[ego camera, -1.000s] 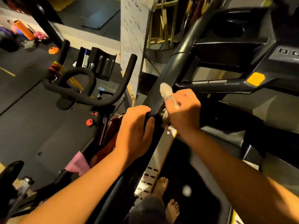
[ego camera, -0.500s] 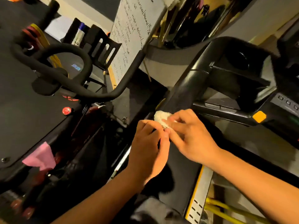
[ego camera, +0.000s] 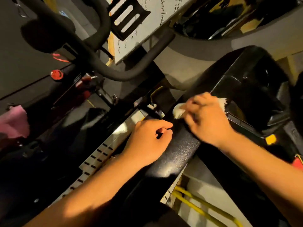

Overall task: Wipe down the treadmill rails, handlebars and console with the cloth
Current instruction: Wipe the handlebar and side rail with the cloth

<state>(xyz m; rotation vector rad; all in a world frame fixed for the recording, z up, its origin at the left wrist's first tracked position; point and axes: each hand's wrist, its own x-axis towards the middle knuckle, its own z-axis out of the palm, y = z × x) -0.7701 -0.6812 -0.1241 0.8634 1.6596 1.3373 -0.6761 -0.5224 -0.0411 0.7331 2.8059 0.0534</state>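
In the head view, the right hand point(ego camera: 208, 118) lies on the black rail point(ego camera: 177, 154) of the treadmill, at the place where this rail goes up into the console point(ego camera: 255, 89). Its fingers are folded around the white cloth point(ego camera: 178, 110). One end of the cloth comes out at the finger side and another, frayed end at the far side, near the console housing. The hand is blurred, so I judge that it is rubbing, and it presses the cloth flat on the rail so the fabric meets the surface.

The left hand point(ego camera: 147, 141) is just beside it, lower on the same rail, at the left edge. Its fingers are curled and the thumb tip meets them, but I cannot tell if it really grips the rail edge or only leans there. Probably it stands there to steady the body while the other hand works.

The wiping seems to be at the top of the rail, and the console with its yellow button point(ego camera: 270, 139) is not yet touched by the cloth.

At the left stand an exercise bike handlebar point(ego camera: 98, 63), a red knob point(ego camera: 56, 74) and a whiteboard point(ego camera: 147, 22) behind.
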